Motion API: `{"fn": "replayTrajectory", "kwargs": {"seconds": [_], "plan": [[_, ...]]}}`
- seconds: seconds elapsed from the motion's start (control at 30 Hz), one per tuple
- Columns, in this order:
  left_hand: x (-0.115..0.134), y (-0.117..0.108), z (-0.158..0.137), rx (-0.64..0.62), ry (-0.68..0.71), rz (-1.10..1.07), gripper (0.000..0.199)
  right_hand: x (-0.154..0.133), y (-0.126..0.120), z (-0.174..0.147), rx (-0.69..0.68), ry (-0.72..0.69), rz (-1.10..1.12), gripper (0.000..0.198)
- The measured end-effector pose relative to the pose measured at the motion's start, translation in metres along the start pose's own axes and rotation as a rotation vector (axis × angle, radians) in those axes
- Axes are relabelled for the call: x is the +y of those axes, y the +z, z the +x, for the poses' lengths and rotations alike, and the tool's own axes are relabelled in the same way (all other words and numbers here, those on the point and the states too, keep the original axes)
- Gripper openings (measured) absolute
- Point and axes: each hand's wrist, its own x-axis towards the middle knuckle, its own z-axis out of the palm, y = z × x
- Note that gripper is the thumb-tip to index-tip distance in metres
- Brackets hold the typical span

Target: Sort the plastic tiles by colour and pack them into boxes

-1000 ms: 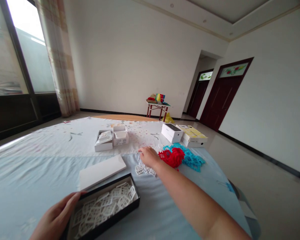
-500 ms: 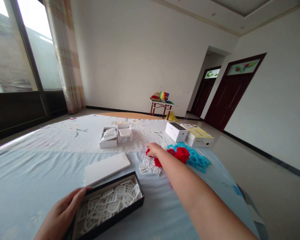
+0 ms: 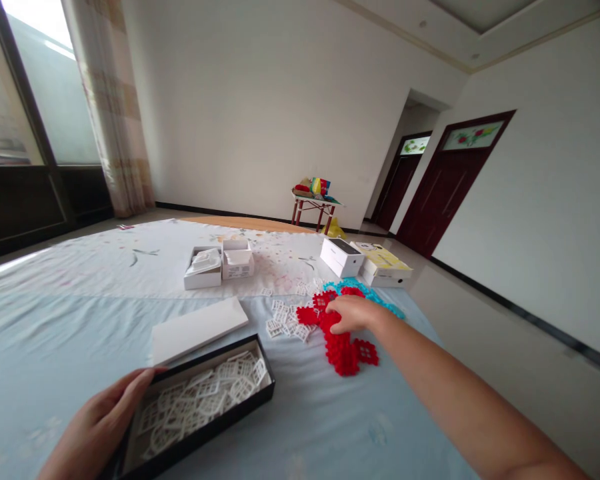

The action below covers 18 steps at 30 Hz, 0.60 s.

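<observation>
My left hand [image 3: 105,413] grips the left end of a long black-edged box [image 3: 266,392], thumb along its rim. Inside the box lie many white plastic window pieces [image 3: 205,397]. Out to the right, my right hand [image 3: 353,313] is closed over the red interlocking plastic blocks [image 3: 341,350], fingers pointing left and curled onto them. Part of the red heap is hidden beneath that hand. Left of the blocks, more white window pieces [image 3: 287,319] lie loose on the cloth. Blue interlocking blocks [image 3: 365,288] lie behind the red ones, partly covered by my hand and arm.
A white box lid [image 3: 200,330] lies flat behind the black box. Farther back stand two small open white boxes [image 3: 237,261], a white box with a dark top [image 3: 341,259] and a yellow-and-white box [image 3: 386,265]. A light blue cloth [image 3: 300,427] covers the table.
My right hand has moved right and nearer, from beside the white pieces onto the red blocks. The red blocks now spread farther forward. My left hand still holds the box; the view has shifted slightly.
</observation>
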Motion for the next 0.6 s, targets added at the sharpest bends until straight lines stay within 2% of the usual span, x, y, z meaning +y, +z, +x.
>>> {"fn": "replayTrajectory", "kwargs": {"seconds": [0.1, 0.17, 0.37, 0.47, 0.6], "plan": [[-0.001, -0.001, 0.002, -0.088, -0.086, -0.108, 0.059, -0.011, 0.005, 0.007, 0.07, -0.014, -0.007, 0.035], [0.006, -0.004, 0.0, -0.076, -0.098, -0.108, 0.058, -0.023, 0.01, 0.02, 0.104, -0.042, -0.011, 0.04], [0.033, -0.009, -0.007, -0.064, -0.122, -0.091, 0.054, -0.048, 0.027, 0.057, 0.027, -0.071, -0.058, 0.055], [0.033, -0.009, -0.008, -0.09, -0.144, -0.094, 0.055, -0.045, 0.02, 0.056, 0.039, -0.042, -0.071, 0.053], [0.028, -0.008, -0.007, -0.067, -0.131, -0.08, 0.054, -0.028, 0.001, 0.032, 0.105, 0.003, -0.089, 0.048]]}}
